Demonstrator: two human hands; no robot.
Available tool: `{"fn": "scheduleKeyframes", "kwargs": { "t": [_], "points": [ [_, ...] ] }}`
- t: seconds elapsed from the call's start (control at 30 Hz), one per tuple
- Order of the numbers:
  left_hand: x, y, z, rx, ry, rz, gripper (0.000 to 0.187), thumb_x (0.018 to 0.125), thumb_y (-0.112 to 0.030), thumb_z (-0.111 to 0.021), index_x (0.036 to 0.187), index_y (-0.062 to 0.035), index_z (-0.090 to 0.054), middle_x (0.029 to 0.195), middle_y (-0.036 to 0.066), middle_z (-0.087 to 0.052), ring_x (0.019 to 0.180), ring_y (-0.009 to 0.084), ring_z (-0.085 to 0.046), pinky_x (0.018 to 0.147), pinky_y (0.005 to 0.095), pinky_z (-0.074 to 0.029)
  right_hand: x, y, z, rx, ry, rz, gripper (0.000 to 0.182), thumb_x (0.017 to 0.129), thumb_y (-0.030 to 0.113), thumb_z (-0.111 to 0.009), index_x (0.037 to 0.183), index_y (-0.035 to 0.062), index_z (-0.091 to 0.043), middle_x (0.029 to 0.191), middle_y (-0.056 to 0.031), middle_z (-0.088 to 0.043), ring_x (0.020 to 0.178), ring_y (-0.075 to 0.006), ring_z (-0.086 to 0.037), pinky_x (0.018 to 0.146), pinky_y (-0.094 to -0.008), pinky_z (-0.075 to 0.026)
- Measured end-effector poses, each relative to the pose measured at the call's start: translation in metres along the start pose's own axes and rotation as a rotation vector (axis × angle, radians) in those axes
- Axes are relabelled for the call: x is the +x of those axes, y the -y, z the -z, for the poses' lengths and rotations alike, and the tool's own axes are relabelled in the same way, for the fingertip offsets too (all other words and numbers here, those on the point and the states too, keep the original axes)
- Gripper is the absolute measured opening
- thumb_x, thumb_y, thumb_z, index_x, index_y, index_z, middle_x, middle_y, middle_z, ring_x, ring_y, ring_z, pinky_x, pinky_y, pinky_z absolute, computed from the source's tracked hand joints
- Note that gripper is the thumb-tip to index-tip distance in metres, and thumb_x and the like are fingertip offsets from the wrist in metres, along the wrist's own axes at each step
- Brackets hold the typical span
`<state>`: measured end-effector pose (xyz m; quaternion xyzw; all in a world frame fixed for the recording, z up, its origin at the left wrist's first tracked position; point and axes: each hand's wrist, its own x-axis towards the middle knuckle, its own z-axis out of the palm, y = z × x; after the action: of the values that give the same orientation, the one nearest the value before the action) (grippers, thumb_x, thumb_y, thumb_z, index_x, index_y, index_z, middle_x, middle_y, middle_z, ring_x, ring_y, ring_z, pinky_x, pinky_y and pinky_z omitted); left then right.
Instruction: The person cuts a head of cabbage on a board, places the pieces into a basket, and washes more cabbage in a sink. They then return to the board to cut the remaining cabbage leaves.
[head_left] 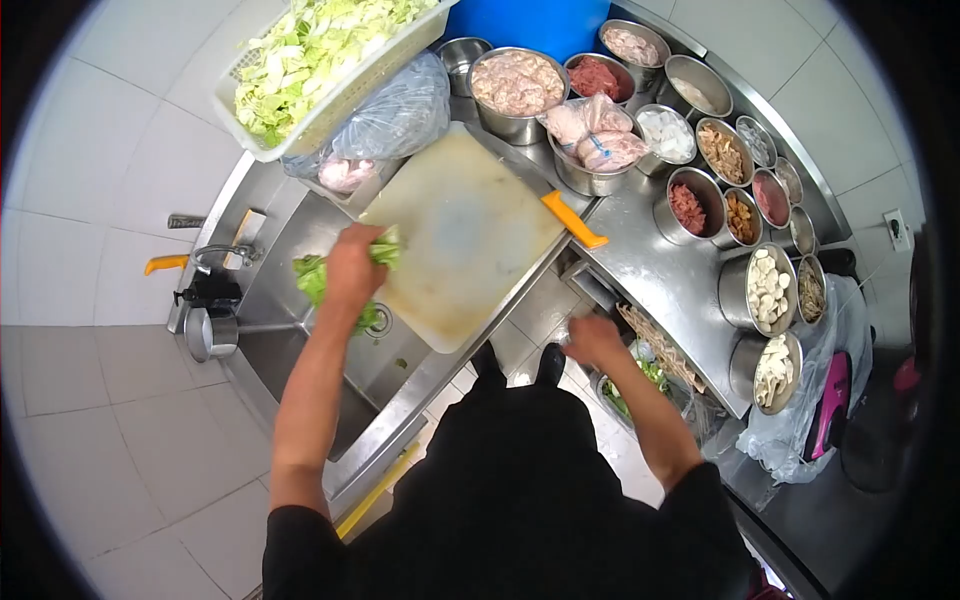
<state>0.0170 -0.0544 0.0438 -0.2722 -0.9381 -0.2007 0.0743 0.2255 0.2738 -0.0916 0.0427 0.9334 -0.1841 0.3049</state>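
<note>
My left hand [357,268] is closed around a bunch of green leaves [313,278] over the sink, at the left side of the white cutting board [450,205]. Leaf ends stick out on both sides of the fist. My right hand [595,340] hangs in front of the steel counter's edge, above a bag of green vegetables [650,374] on the floor side. Its fingers point down and are mostly hidden by the back of the hand. A cleaver with a yellow handle [574,220] lies along the board's far right edge.
The steel sink [285,235] has a faucet [218,258] at its left. A basket of chopped cabbage [340,110] stands behind it. Several steel bowls of meat and sliced food, such as a bowl of raw meat [517,84], line the counter [655,280] at right.
</note>
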Motion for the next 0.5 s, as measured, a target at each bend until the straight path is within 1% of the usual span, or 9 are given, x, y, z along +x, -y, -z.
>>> {"fn": "scheduleKeyframes", "kwargs": {
  "t": [0.07, 0.13, 0.17, 0.23, 0.27, 0.33, 0.37, 0.43, 0.5],
  "points": [
    [0.014, -0.009, -0.034, 0.073, 0.003, -0.043, 0.047, 0.057, 0.002, -0.071, 0.103, -0.0052, -0.065, 0.103, 0.014, -0.061, 0.099, 0.0349, -0.057, 0.082, 0.0403, -0.048, -0.029, -0.079, -0.090, -0.085, 0.084, -0.152, 0.053, 0.071, 0.045, -0.070, 0.113, 0.0132, -0.062, 0.107, -0.0159, -0.065, 0.109, -0.0321, -0.059, 0.087, -0.0485, -0.049],
    [0.018, -0.021, -0.079, 0.091, 0.030, -0.058, 0.050, 0.056, 0.000, -0.072, 0.106, -0.0054, -0.064, 0.106, 0.014, -0.059, 0.100, 0.0357, -0.056, 0.082, 0.0406, -0.048, -0.053, -0.124, -0.126, -0.152, 0.188, -0.295, 0.067, 0.069, 0.050, -0.071, 0.126, 0.0185, -0.054, 0.121, -0.0150, -0.060, 0.116, -0.0297, -0.055, 0.091, -0.0476, -0.048],
    [0.020, -0.030, -0.103, 0.074, -0.065, -0.054, 0.054, 0.059, -0.005, -0.074, 0.111, -0.0060, -0.061, 0.109, 0.015, -0.057, 0.101, 0.0365, -0.055, 0.083, 0.0403, -0.047, -0.066, -0.124, -0.126, -0.147, 0.184, -0.310, 0.067, 0.069, 0.050, -0.071, 0.126, 0.0185, -0.054, 0.121, -0.0150, -0.060, 0.116, -0.0297, -0.055, 0.091, -0.0476, -0.048],
    [0.013, -0.051, -0.150, 0.058, -0.163, -0.053, 0.059, 0.061, -0.009, -0.076, 0.117, -0.0065, -0.058, 0.113, 0.017, -0.056, 0.102, 0.0372, -0.054, 0.084, 0.0401, -0.046, -0.082, -0.106, -0.120, -0.413, -0.193, -0.141, 0.074, 0.066, 0.049, -0.075, 0.130, 0.0189, -0.052, 0.121, -0.0168, -0.059, 0.117, -0.0301, -0.054, 0.092, -0.0486, -0.047],
    [-0.001, -0.065, -0.172, 0.119, -0.204, -0.021, 0.061, 0.064, -0.013, -0.076, 0.121, -0.0066, -0.055, 0.115, 0.018, -0.054, 0.104, 0.0378, -0.053, 0.086, 0.0408, -0.046, -0.071, -0.097, -0.116, -0.327, -0.446, -0.001, 0.063, 0.068, 0.042, -0.076, 0.122, 0.0150, -0.058, 0.105, -0.0201, -0.065, 0.105, -0.0323, -0.061, 0.086, -0.0497, -0.050],
    [-0.013, -0.080, -0.182, 0.173, -0.245, 0.016, 0.064, 0.068, -0.017, -0.077, 0.126, -0.0067, -0.051, 0.118, 0.019, -0.053, 0.105, 0.0384, -0.053, 0.087, 0.0416, -0.045, -0.032, -0.059, -0.063, 0.155, -0.311, -0.100, 0.049, 0.070, 0.037, -0.077, 0.110, 0.0100, -0.065, 0.103, -0.0226, -0.065, 0.097, -0.0362, -0.064, 0.081, -0.0472, -0.051],
    [-0.016, -0.087, -0.176, 0.114, -0.284, 0.009, 0.062, 0.071, -0.017, -0.075, 0.127, -0.0060, -0.051, 0.119, 0.021, -0.053, 0.107, 0.0378, -0.053, 0.089, 0.0415, -0.045, -0.023, -0.031, -0.025, 0.187, -0.423, -0.147, 0.035, 0.074, 0.027, -0.073, 0.101, 0.0063, -0.065, 0.092, -0.0217, -0.066, 0.090, -0.0354, -0.065, 0.076, -0.0429, -0.053],
    [-0.015, -0.081, -0.172, 0.064, -0.334, 0.009, 0.059, 0.075, -0.017, -0.073, 0.128, -0.0052, -0.050, 0.121, 0.023, -0.054, 0.108, 0.0372, -0.054, 0.090, 0.0414, -0.045, 0.021, -0.012, 0.019, 0.190, -0.979, 0.164, 0.022, 0.073, 0.015, -0.070, 0.088, 0.0033, -0.059, 0.082, -0.0179, -0.060, 0.076, -0.0365, -0.061, 0.065, -0.0455, -0.050],
    [-0.016, -0.048, -0.169, -0.450, -0.199, 0.153, 0.051, 0.077, -0.015, -0.069, 0.124, -0.0042, -0.053, 0.119, 0.023, -0.056, 0.110, 0.0359, -0.055, 0.093, 0.0428, -0.045, 0.069, 0.007, 0.069, 0.051, -1.284, 0.272, 0.024, 0.075, 0.014, -0.068, 0.094, 0.0036, -0.059, 0.086, -0.0146, -0.057, 0.075, -0.0350, -0.060, 0.062, -0.0453, -0.048]
  ]
}}
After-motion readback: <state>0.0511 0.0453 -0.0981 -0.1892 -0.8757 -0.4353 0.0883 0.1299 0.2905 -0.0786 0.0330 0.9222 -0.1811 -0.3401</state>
